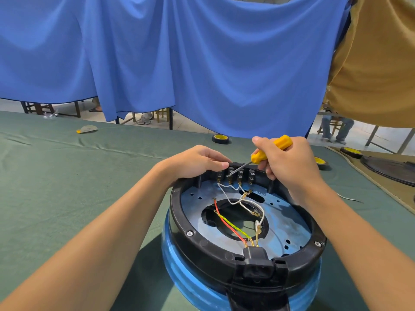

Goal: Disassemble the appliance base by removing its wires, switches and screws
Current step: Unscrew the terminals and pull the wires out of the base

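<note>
Your right hand grips the yellow screwdriver, shaft slanting down-left to the switch terminals. Your left hand grips the appliance base rim just left of them.

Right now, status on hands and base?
Left hand grips base rim. Right hand holds screwdriver, tip at switches. Wires inside. Nothing blocking.

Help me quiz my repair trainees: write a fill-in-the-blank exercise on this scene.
The right hand grips a screwdriver with a ____ handle.
The left hand holds the appliance base by its ____ rim.
The wires leaving the switch terminals are ____.
The table's cloth is ____.
Missing words: yellow, black, white, green.
</note>
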The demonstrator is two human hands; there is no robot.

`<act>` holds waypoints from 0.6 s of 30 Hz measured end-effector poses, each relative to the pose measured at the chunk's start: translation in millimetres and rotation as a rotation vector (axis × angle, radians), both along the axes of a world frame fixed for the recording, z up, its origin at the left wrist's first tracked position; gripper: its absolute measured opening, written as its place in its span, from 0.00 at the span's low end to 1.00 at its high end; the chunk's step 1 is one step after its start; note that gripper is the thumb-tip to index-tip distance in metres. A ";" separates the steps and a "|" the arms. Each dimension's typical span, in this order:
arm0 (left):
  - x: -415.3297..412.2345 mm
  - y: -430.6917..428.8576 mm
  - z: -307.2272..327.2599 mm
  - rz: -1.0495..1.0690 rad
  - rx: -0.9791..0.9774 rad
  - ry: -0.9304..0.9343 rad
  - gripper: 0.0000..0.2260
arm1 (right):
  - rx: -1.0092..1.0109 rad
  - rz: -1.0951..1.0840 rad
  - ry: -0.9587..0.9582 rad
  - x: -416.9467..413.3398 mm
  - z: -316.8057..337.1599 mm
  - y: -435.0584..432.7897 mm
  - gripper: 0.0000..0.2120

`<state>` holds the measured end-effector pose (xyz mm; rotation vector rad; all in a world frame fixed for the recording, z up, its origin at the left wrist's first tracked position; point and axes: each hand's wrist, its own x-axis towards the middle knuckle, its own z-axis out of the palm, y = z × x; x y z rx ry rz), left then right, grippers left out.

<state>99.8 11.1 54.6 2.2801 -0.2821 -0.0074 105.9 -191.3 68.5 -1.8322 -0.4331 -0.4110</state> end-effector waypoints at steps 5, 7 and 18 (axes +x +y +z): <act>0.0 -1.2 1.5 0.006 0.018 -0.001 0.12 | 0.001 -0.013 -0.021 0.5 -0.1 -1.3 0.18; 0.0 -1.0 1.7 0.007 0.022 -0.005 0.13 | 0.034 -0.026 -0.028 0.5 -0.1 -2.2 0.16; -0.5 -2.7 3.0 0.009 0.018 -0.006 0.13 | -0.026 -0.039 -0.023 4.1 -2.8 -2.8 0.15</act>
